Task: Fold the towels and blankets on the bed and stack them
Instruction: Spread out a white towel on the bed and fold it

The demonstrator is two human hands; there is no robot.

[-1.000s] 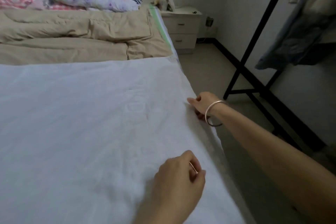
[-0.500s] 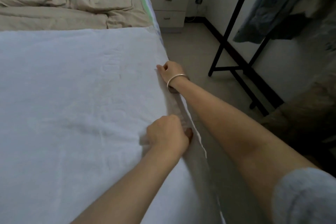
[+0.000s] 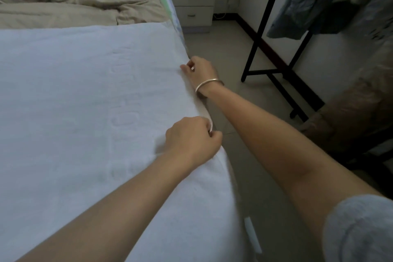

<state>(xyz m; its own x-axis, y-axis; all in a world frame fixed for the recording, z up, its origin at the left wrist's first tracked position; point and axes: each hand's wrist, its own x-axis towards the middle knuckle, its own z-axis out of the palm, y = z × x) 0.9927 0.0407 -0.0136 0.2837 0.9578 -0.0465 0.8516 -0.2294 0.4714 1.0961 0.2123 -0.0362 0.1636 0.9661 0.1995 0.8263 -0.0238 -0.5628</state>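
A large white towel (image 3: pixel 85 95) lies spread flat across the bed and reaches its right edge. My left hand (image 3: pixel 191 140) pinches that right edge near the middle of the frame, fingers curled round a lifted bit of cloth. Farther along the same edge, my right hand (image 3: pixel 198 70), with a silver bangle on the wrist, pinches the towel's border. Both arms reach in from the lower right.
A folded beige quilt (image 3: pixel 80 0) lies at the head of the bed, with pillows behind it. A white nightstand (image 3: pixel 192 0) stands past the bed. A black clothes rack (image 3: pixel 274 70) with hanging garments stands on the tiled floor at right.
My left hand moved to the towel's right edge and took hold of it. The right hand keeps its pinch farther along the edge. The camera has tilted down and closer.
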